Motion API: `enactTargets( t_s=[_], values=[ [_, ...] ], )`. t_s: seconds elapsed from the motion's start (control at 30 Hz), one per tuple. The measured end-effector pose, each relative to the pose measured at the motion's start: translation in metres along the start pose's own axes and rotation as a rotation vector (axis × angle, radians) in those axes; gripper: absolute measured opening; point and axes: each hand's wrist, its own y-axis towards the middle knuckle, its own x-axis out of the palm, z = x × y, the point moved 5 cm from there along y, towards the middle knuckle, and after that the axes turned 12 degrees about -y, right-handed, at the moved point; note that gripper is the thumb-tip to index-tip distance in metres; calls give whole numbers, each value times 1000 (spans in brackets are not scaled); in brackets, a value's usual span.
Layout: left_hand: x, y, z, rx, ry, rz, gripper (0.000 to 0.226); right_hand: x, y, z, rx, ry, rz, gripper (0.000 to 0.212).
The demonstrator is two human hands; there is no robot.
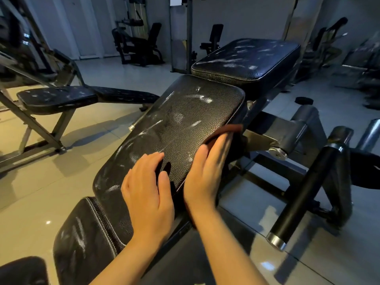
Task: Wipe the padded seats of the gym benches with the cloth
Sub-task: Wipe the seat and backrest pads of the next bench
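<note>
Black padded seat (176,128) of the nearest bench, tilted and streaked with white smears, at centre of view. Reddish-brown cloth (232,129) against the pad's right edge, pressed there under the flat, straight fingers of the right hand (207,171); not curled round it. Left hand (148,188) laid flat on the pad's near end, fingers straight, holding nothing. Beyond, a second smeared pad (246,58); off to the left, another bench (59,97). Just right of the cloth, black foam rollers (304,194) on a steel frame.
</note>
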Motion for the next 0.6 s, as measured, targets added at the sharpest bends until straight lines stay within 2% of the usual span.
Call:
enactTargets(
  t_s=[0.17,0.33,0.43,0.6],
  values=[
    [-4,1,-3,-20,-49,3,36,6,-20,-3,-80,26,-29,57],
    [-5,0,-7,-71,-67,12,35,-12,64,-9,-60,-89,44,62],
    [-4,0,-8,-66,-71,7,35,-23,107,-11,-29,-99,7,63],
    [-2,2,-2,-33,-60,-17,34,-18,80,-11,19,-7,24,64]
  ],
)
